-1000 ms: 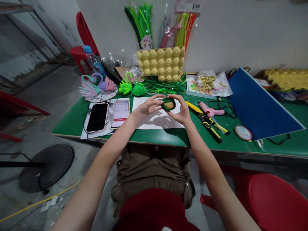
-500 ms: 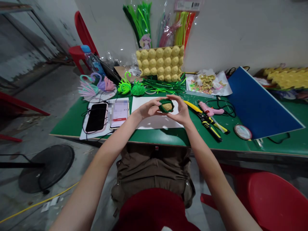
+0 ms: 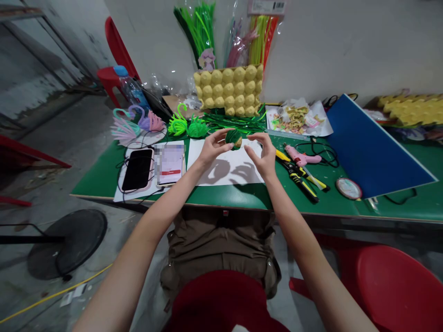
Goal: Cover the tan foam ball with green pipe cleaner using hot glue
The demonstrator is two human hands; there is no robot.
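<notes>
Pinched between the thumb and fingers of my left hand (image 3: 215,146) is a small rounded piece (image 3: 233,139), wrapped in dark green pipe cleaner, with a bare tan patch like egg-carton pulp on its right side. It is held above a white sheet of paper (image 3: 211,177), which carries the shadows of both hands. My right hand (image 3: 262,151) is just to the right of the piece, thumb and fingers apart, with a gap between them and it. Behind the hands, loose green pipe cleaners (image 3: 238,123) lie on the table.
Pliers (image 3: 300,180) and a pink glue gun (image 3: 301,156) lie right of the paper; two phones (image 3: 138,169) with cables lie left. Pipe-cleaner swans (image 3: 178,123), a yellow egg tray (image 3: 228,87) and a tray of scraps (image 3: 294,121) stand behind. A blue board (image 3: 377,147) leans at right.
My right hand has let go of the green-wrapped piece and drawn off to the right. My left hand has lifted and turned it, so its tan patch now faces right.
</notes>
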